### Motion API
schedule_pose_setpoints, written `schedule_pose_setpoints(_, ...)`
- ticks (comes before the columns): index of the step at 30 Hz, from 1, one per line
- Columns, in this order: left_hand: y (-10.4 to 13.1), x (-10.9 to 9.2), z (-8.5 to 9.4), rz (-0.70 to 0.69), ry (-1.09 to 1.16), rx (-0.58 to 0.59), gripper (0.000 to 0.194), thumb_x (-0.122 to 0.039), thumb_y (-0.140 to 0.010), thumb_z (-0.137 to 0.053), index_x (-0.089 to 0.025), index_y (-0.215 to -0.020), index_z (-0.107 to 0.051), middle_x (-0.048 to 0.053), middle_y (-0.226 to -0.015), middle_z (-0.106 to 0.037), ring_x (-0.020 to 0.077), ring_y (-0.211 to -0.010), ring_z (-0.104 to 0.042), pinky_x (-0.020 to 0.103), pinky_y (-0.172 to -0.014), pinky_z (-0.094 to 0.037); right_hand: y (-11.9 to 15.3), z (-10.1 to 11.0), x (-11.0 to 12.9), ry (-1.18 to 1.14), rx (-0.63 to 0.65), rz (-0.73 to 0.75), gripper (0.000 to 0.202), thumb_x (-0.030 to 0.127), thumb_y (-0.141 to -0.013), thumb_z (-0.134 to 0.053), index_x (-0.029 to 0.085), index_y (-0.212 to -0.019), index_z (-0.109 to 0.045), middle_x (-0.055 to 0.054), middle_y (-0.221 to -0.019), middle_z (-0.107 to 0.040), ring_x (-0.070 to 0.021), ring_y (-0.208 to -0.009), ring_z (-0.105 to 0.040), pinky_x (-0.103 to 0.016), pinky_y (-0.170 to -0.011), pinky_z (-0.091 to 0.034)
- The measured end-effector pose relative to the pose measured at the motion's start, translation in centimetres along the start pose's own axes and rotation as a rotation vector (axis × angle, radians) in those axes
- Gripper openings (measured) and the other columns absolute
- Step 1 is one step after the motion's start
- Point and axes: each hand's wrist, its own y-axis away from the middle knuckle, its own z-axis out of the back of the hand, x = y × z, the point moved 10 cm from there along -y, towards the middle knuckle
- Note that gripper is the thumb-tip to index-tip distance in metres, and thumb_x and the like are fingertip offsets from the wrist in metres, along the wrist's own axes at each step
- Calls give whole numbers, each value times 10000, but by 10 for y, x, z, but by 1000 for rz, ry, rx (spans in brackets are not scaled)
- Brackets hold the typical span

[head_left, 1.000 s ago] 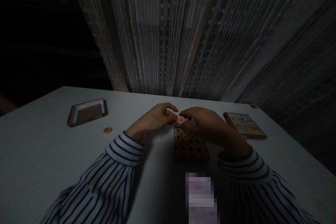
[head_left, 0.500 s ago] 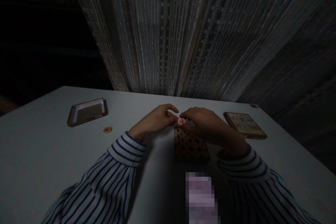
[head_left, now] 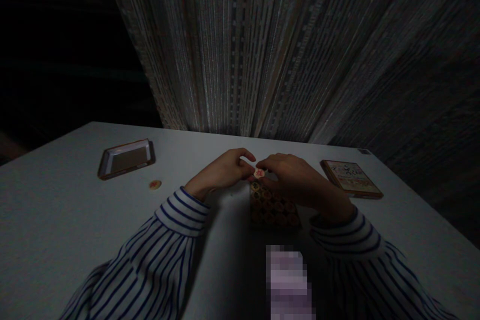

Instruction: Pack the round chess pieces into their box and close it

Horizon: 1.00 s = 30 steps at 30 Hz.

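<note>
My right hand (head_left: 294, 177) pinches a round pale game piece (head_left: 259, 173) with a red character between thumb and forefinger. Just left of it is my left hand (head_left: 227, 170), its forefinger raised apart from the lower fingers, whose tips are at the piece's left edge; whether they touch it is unclear. Beneath the right hand lies a dark box (head_left: 275, 226) holding rows of similar round pieces, its upper right part hidden by that hand. Another round piece (head_left: 155, 185) with a red mark rests on the white table (head_left: 123, 225), left of my left hand.
An empty-looking rectangular tray or lid (head_left: 126, 159) lies at the table's far left. At the right is a flat box with a printed cover (head_left: 351, 178). A striped string curtain (head_left: 240, 60) hangs behind the table's far edge. A pixelated patch covers the bottom centre.
The held piece has turned slightly, so its red character appears more upright and clearer. Both hands stay in nearly the same place, while the view has shifted a little.
</note>
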Motion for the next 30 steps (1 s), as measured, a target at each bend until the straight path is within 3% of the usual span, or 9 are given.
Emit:
schedule_pose_setpoints(9,-1,3,7,-3,-153,-44,230,-146,-754,-546,-133,-983,-521,36,-711,-662,145,-650,-607,240,-572,-435,-1,-8,-2,11,83,-28,279,292,-874,-473,161,-1062,-632,-96,-999,-682,-227,-954,-605,-312,-767,-407)
schedule_pose_setpoints(18,-2,6,14,-109,-511,-90,276,-234,-769,-504,-146,-1025,-560,38,-716,-678,162,-649,-618,256,-596,-430,-3,-27,-4,61,201,-23,280,296,-863,-461,186,-1057,-629,-87,-974,-697,-224,-886,-634,-302,-702,-396)
schedule_pose_setpoints(30,-1,4,12,-113,-620,-77,319,-247,-784,-483,-138,-1074,-558,51,-755,-689,177,-687,-623,268,-649,-424,-3,-48,-3,85,208,79,246,297,-877,-442,188,-988,-633,-74,-956,-687,-205,-859,-625,-290,-671,-379)
